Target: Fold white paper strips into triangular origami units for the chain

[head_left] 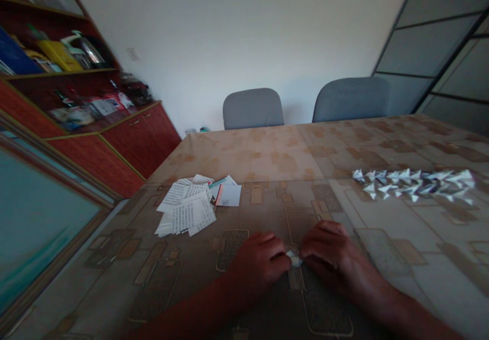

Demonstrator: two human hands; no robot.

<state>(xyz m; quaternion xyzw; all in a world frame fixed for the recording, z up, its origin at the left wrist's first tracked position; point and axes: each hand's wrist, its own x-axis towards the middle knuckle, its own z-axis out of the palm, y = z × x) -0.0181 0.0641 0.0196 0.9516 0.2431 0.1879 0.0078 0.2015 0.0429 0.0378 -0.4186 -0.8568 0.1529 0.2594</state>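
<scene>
Between my two hands, low over the table, is a small piece of folded white paper [294, 257]. The fingers of my left hand [263, 258] pinch its left side. Pressed together on its right side are the fingers of my right hand [331, 251]. Most of the paper is hidden by the fingertips, so its exact folded shape cannot be made out. Beyond my left hand lies a loose pile of printed paper pieces [191, 213], with a white card [230, 196] at its right edge. Farther right, several pointed folded paper pieces [414, 179] stand in rows.
A patterned cloth covers the table [260, 159]. Two grey chairs, one at the middle [252, 108] and one at the right [349, 100], stand behind its far edge. At the left is a red-brown cabinet [133, 139] with bottles and boxes on its shelves.
</scene>
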